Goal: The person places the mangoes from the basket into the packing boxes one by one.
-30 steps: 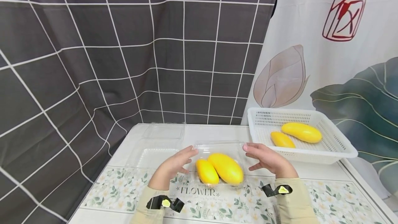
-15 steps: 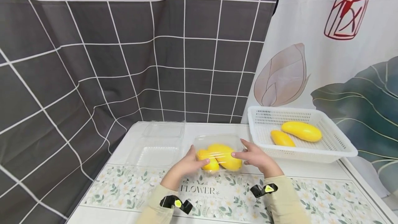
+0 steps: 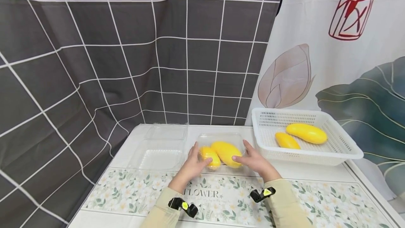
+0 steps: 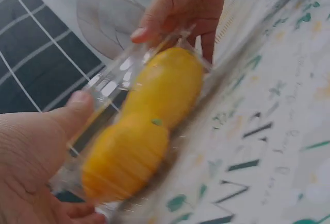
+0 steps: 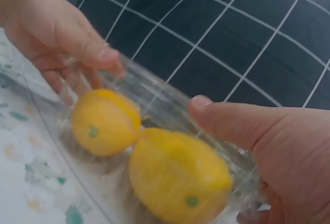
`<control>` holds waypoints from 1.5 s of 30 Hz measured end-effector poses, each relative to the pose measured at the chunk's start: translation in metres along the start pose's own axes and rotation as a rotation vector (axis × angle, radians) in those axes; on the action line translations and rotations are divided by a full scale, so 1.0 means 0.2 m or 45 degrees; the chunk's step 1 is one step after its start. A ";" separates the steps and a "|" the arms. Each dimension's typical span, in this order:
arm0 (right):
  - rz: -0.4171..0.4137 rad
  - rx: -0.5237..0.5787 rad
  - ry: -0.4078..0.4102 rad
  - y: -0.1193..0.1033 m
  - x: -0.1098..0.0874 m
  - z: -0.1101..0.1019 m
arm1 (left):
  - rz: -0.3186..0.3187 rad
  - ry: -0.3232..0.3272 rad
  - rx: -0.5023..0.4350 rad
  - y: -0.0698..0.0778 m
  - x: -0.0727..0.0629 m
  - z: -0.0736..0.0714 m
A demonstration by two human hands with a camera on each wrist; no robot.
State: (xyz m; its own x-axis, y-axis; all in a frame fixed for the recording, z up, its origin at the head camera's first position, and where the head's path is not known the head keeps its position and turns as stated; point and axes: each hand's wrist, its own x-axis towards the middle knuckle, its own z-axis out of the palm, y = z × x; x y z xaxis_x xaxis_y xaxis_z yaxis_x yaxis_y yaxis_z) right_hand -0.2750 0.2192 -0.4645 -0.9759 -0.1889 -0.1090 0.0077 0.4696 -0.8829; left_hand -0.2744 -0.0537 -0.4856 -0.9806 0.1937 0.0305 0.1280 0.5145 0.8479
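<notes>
Looks like a makeshift cloth-lined corner, hard to pin down as home or studio: behind and left of the table (image 3: 101,220), dark gridded fabric (image 3: 204,57) in loose folds; behind the table's right end, pale botanical drapery (image 3: 297,20); across the table, floral printing (image 3: 221,207).

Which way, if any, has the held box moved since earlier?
Yes: in the head view, the box shifted away from the FLOWER print, toward the dark curtain.
</notes>
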 end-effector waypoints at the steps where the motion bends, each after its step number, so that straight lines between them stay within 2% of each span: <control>1: 0.001 0.009 0.011 0.01 0.01 0.01 | 0.018 0.027 -0.043 -0.02 0.01 0.01; 4: -0.036 0.039 0.066 0.06 0.04 0.03 | 0.039 0.093 -0.163 -0.06 0.04 0.04; 7: -0.124 0.098 0.159 0.12 0.08 0.07 | 0.068 0.132 -0.243 -0.09 0.05 0.06; 11: -0.245 0.188 0.255 0.19 0.11 0.12 | 0.059 0.120 -0.361 -0.11 0.05 0.06; 15: -0.312 0.293 0.259 0.22 0.09 0.14 | 0.029 0.084 -0.471 -0.13 0.04 0.06; 18: -0.316 0.363 0.245 0.22 0.07 0.13 | 0.026 0.081 -0.457 -0.13 0.04 0.06; 21: -0.270 0.404 0.231 0.22 0.06 0.12 | 0.024 0.097 -0.409 -0.13 0.04 0.07; 25: -0.207 0.420 0.244 0.21 0.07 0.12 | 0.041 0.158 -0.355 -0.13 0.05 0.08; 29: -0.162 0.289 0.317 0.22 0.09 0.13 | 0.020 0.239 -0.333 -0.13 0.06 0.08; 33: -0.101 0.077 0.376 0.22 0.09 0.13 | -0.042 0.281 -0.312 -0.14 0.06 0.09; 38: -0.004 -0.235 0.439 0.22 0.07 0.15 | -0.055 0.347 -0.122 -0.14 0.06 0.10; 41: 0.020 -0.394 0.472 0.22 0.07 0.17 | -0.046 0.365 -0.011 -0.14 0.06 0.11; 45: -0.003 -0.461 0.491 0.22 0.07 0.20 | -0.036 0.323 0.131 -0.14 0.06 0.12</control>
State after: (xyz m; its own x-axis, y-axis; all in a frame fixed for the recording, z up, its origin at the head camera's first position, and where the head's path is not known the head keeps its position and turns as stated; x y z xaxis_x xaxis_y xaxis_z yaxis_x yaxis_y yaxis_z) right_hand -0.2793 0.2030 -0.5225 -0.9857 0.1084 0.1290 -0.0041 0.7501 -0.6613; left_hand -0.2862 -0.0455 -0.5211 -0.9882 -0.0308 0.1498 0.1014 0.6016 0.7923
